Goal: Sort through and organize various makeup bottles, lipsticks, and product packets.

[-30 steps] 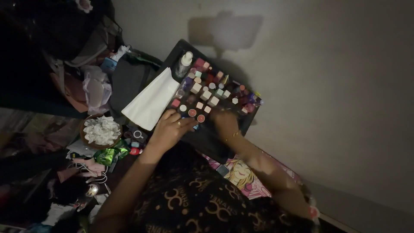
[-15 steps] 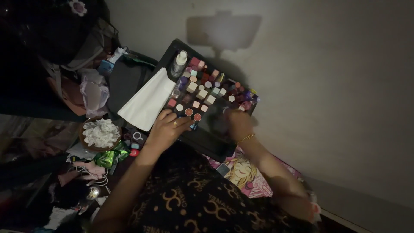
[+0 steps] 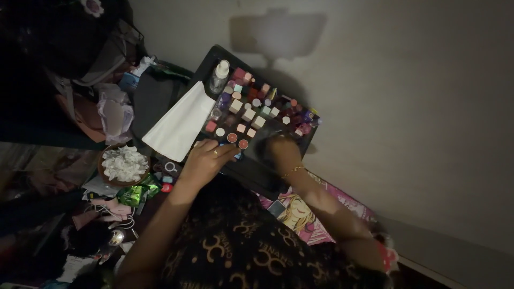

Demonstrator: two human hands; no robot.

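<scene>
Two hands of mine are at the near edge of a dark tabletop [image 3: 257, 166] that is packed with small bottles and pots. My left hand [image 3: 206, 160] lies at the lower left of the rows; its fingers are bent, the tips touching the round red-capped pots [image 3: 237, 141] in the nearest row, but I cannot tell whether the grip is closed on one. My right hand [image 3: 282, 151] lies on the bare dark strip just right of those pots; it is in shadow and its grip cannot be read.

The small bottles [image 3: 251, 107] stand in slanted rows, with square cream, pink and teal caps and several round ones, filling the far half of the tabletop up to its far edge beside the pale wall [image 3: 407, 96]. A clear spray bottle [image 3: 219, 76] with a white cap stands upright at the far left corner. A white folded sheet [image 3: 181, 122] overhangs the left edge.

Open room on the tabletop is limited to the dark strip under my hands. Left of it, on a lower surface, sit a round bowl of crumpled white tissue [image 3: 124, 163], a green foil packet [image 3: 135, 194] and dark bags. A pink cartoon-printed package [image 3: 302, 214] lies under my right forearm.
</scene>
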